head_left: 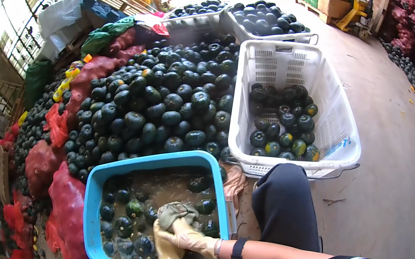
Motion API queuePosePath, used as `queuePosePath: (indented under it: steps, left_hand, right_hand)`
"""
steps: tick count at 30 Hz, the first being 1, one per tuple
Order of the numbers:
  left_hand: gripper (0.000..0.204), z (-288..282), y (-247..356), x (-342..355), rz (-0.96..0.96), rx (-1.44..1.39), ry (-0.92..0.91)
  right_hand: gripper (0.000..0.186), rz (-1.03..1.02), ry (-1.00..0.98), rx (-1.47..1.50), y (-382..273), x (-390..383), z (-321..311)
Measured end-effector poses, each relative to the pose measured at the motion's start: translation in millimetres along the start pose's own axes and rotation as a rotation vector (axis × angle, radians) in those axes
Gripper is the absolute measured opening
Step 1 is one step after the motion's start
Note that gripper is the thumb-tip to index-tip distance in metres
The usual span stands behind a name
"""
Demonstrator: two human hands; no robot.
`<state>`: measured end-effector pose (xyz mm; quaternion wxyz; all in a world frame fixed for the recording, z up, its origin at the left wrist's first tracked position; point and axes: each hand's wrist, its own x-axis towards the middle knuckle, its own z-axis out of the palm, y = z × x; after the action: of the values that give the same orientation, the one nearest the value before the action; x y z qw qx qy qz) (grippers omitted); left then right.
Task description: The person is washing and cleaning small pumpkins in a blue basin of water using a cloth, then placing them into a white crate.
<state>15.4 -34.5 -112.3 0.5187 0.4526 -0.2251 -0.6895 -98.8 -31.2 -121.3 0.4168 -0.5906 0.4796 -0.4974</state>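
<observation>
A blue plastic tub (88, 227) of murky water stands low in front of me, with several small dark green squashes (124, 226) floating or lying in it. Over the water, my right hand (194, 238), in a cream glove, is closed on a wet grey-green cloth (176, 214). My left hand (164, 239) wears a long yellowish glove and meets the cloth from below. Its fingers are hidden by the cloth and the right hand. Whether a squash lies under the cloth, I cannot tell.
Right of the tub, a white plastic crate (341, 109) holds several squashes, some with orange patches. A large squash heap (160, 99) rises behind the tub. Red mesh sacks (69, 219) line its left. More filled crates (269, 18) stand farther back. A yellow pallet jack (354, 14) is far right.
</observation>
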Motion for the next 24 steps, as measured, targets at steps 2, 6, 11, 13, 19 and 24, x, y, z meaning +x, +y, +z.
queuePosePath:
  steps: [2, 6, 11, 13, 19, 24]
  left_hand:
    - [0.048, -28, -17, -18, 0.082, 0.135, 0.012]
    - [0.035, 45, -13, -64, 0.015, 0.112, 0.138]
    - [0.034, -15, -11, -52, -0.207, -0.076, 0.235]
    - [0.034, -23, -7, -59, -0.171, -0.079, 0.261]
    - [0.035, -3, -37, -38, 0.03, -0.221, 0.181]
    - [0.037, -7, -16, -29, 0.286, 0.417, 0.364]
  right_hand:
    - [0.044, 0.362, -0.23, 0.383, -45, 3, -21]
    - [0.044, 0.718, -0.14, 0.126, -4, 11, -34]
    - [0.057, 0.177, 0.005, -0.4, -25, -52, 37]
    - [0.058, 0.287, -0.464, -0.383, -48, -42, 26]
    - [0.041, 0.637, -0.167, 0.207, 31, 12, -17]
    - [0.029, -0.138, 0.019, -0.306, 45, -31, 37]
